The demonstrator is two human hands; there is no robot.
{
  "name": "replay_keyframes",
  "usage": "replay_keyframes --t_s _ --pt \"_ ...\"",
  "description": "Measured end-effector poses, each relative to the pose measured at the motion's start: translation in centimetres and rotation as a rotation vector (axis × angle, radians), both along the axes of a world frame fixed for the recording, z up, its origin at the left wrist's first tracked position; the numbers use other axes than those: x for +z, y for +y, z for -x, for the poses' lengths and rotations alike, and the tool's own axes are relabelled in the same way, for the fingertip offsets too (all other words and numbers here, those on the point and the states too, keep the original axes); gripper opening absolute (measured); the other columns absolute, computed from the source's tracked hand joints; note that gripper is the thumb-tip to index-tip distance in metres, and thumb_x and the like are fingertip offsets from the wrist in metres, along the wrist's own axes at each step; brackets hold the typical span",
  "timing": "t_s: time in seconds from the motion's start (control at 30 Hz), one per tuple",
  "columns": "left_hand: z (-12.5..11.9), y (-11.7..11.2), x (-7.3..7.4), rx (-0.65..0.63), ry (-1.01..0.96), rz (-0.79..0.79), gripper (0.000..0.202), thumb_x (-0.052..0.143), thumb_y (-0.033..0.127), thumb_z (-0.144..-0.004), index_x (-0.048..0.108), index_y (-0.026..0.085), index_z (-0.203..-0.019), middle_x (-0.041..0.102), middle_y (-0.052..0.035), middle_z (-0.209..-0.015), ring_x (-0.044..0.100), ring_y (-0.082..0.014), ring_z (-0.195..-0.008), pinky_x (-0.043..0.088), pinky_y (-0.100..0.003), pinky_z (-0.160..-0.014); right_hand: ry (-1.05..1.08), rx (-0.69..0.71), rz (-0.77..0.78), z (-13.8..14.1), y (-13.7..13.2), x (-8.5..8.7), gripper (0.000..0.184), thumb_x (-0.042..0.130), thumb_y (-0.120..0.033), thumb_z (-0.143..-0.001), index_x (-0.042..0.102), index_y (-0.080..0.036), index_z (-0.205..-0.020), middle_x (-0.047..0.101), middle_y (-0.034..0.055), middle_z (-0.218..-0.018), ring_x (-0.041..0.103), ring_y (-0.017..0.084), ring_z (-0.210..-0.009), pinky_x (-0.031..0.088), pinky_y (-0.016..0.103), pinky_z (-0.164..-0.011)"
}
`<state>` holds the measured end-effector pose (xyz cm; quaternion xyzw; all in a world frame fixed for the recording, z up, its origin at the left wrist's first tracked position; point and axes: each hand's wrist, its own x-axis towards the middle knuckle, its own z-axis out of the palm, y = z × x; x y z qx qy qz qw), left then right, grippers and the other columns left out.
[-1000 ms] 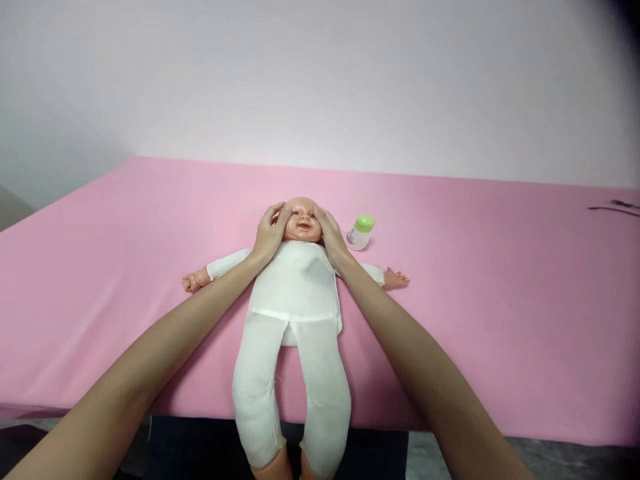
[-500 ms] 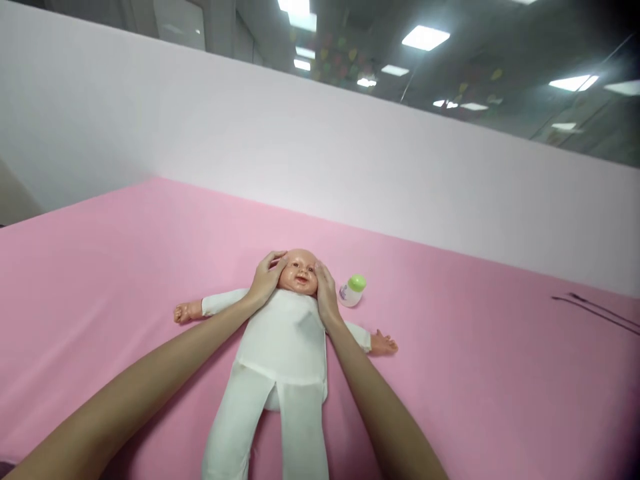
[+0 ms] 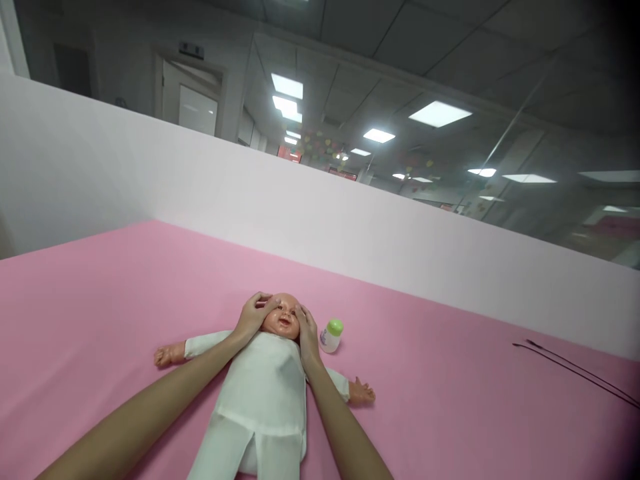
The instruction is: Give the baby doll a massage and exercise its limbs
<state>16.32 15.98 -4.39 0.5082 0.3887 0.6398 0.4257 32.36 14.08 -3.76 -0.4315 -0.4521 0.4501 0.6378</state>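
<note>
A baby doll (image 3: 263, 387) lies on its back, with a shiny plastic head (image 3: 285, 320), a white cloth body and plastic hands and feet. My left hand (image 3: 254, 316) cups the doll's right side of the head, with fingers resting near its eye. My right hand (image 3: 307, 331) presses against the opposite side of the head. Just beyond my right hand stands a small white bottle with a green cap (image 3: 331, 335), upright and apart from the doll. The doll's legs run off the bottom of the picture.
The doll lies on a pink sheet (image 3: 100, 320) covering a wide table. Thin black cords (image 3: 575, 373) lie on the sheet at the right. A low white partition (image 3: 300, 200) stands behind the table, with a glass wall, a doorway and ceiling lights beyond.
The view has tilted upward, so the doll sits lower in the picture and more ceiling shows. Both hands remain on the doll's head, and the bottle has not moved.
</note>
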Motion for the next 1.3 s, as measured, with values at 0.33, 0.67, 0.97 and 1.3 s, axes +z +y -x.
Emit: replay_keyframes --t_s 0.33,0.67,0.97,1.3 --pt "0.2 1.0 -1.4 -0.003 -0.001 -0.052 0.047 0.064 0.064 -0.086 0.073 0.018 -0.091 0.075 -0.0079 -0.096 0.068 -0.0271 -0.098 0.050 -0.039 -0.093 0.023 0.029 -0.043 -0.7 0.7 -0.9 0.054 0.074 -0.067 -0.079 0.078 -0.021 -0.107 0.077 0.0081 -0.123 0.065 0.032 -0.125 0.049 0.043 -0.111" --pt "-0.2 1.5 -1.7 -0.022 -0.055 -0.022 0.046 0.065 0.063 -0.084 0.074 0.019 -0.095 0.077 -0.0107 -0.101 0.070 -0.0295 -0.101 0.052 -0.042 -0.093 0.064 -0.005 0.019 -1.3 2.3 -2.5 0.057 0.077 -0.066 -0.076 0.079 -0.022 -0.112 0.077 0.0090 -0.126 0.066 0.032 -0.126 0.049 0.044 -0.112" --pt "-0.4 1.0 -1.3 -0.011 -0.087 -0.008 0.049 0.067 0.064 -0.082 0.075 0.019 -0.099 0.077 -0.0117 -0.106 0.069 -0.0296 -0.105 0.052 -0.043 -0.098 0.063 0.053 0.017 -1.4 1.7 -2.1 0.055 0.079 -0.064 -0.077 0.079 -0.024 -0.114 0.077 0.0073 -0.125 0.067 0.030 -0.124 0.053 0.043 -0.108" --pt "-0.1 1.0 -1.4 -0.020 -0.145 0.017 0.055 0.066 0.066 -0.081 0.077 0.017 -0.102 0.078 -0.0149 -0.113 0.070 -0.0316 -0.110 0.052 -0.048 -0.103 0.191 0.115 0.095 -0.3 0.4 -0.2 0.057 0.084 -0.063 -0.069 0.080 -0.022 -0.109 0.078 0.0116 -0.121 0.070 0.033 -0.119 0.055 0.048 -0.104"
